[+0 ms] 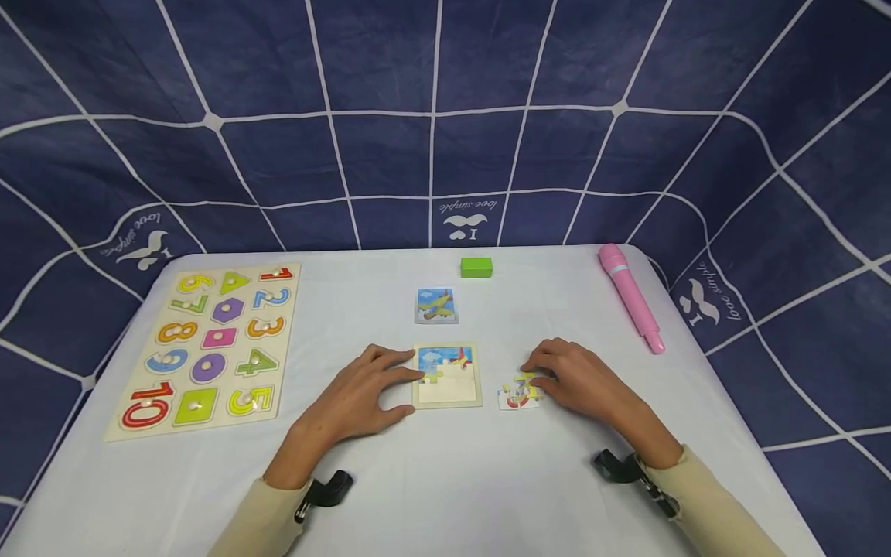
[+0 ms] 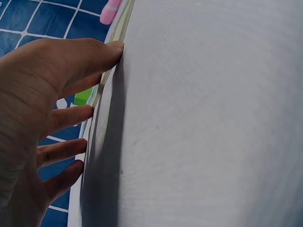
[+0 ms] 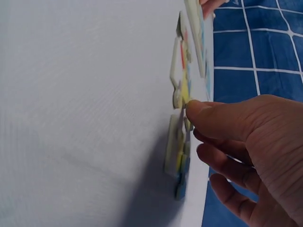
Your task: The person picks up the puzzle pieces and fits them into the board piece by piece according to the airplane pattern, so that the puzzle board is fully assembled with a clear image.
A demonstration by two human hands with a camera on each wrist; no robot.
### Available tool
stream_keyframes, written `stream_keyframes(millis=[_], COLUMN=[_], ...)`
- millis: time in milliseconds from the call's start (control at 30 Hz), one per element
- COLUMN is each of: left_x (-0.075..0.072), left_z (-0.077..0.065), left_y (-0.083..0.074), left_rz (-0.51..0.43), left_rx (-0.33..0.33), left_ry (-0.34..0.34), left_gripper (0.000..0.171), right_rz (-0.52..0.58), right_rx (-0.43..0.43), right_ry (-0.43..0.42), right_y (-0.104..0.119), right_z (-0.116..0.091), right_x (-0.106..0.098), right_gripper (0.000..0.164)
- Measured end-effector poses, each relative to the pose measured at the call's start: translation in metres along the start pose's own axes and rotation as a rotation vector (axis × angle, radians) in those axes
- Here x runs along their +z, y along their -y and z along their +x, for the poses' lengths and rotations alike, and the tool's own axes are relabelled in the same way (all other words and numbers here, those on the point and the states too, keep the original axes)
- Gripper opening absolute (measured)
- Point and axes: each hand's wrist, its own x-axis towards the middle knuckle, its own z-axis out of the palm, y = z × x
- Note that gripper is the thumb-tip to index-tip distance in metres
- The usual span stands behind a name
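Note:
A small square puzzle tray (image 1: 445, 402) lies in the middle of the white table, its upper part filled with blue sky and red pieces and its lower part bare wood. Along its left edge rests my left hand (image 1: 372, 391), fingers spread and fairly straight, the index fingertip over the rim and the thumb by the lower corner. Right of the tray, several loose puzzle pieces (image 1: 515, 400) lie in a small cluster. My right hand (image 1: 574, 379) pinches one yellow puzzle piece (image 1: 530, 381) there between thumb and fingers, as the right wrist view shows with the thumb tip (image 3: 195, 109) against it.
Behind the tray lies a picture card (image 1: 436, 306) with a plane, and beyond it a green block (image 1: 476, 268). A number-and-shape board (image 1: 209, 333) covers the left side. At the right back lies a pink microphone-shaped toy (image 1: 632, 298). Blue checked cloth (image 1: 390, 155) hangs behind.

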Motion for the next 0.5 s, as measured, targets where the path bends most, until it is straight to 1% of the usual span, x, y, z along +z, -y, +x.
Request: stream_keyframes(millis=[200, 300, 500], left_x=[-0.0005, -0.0007, -0.0006], left_z=[-0.0001, -0.0001, -0.0008], left_y=[0.0000, -0.0001, 0.0000], left_rz=[-0.006, -0.010, -0.010], left_rx=[-0.013, -0.017, -0.017], left_ry=[0.015, 0.022, 0.024], left_gripper=[0.054, 0.054, 0.054], right_rz=[-0.002, 0.012, 0.040], right_rx=[-0.016, -0.008, 0.019], right_ry=[-0.027, -0.029, 0.009], right_y=[-0.0045, -0.0037, -0.0012], right_z=[0.0050, 0.0065, 0.0075], right_x=[0.0051, 0.0060, 0.0052], right_gripper=[0.024, 0.023, 0.029])
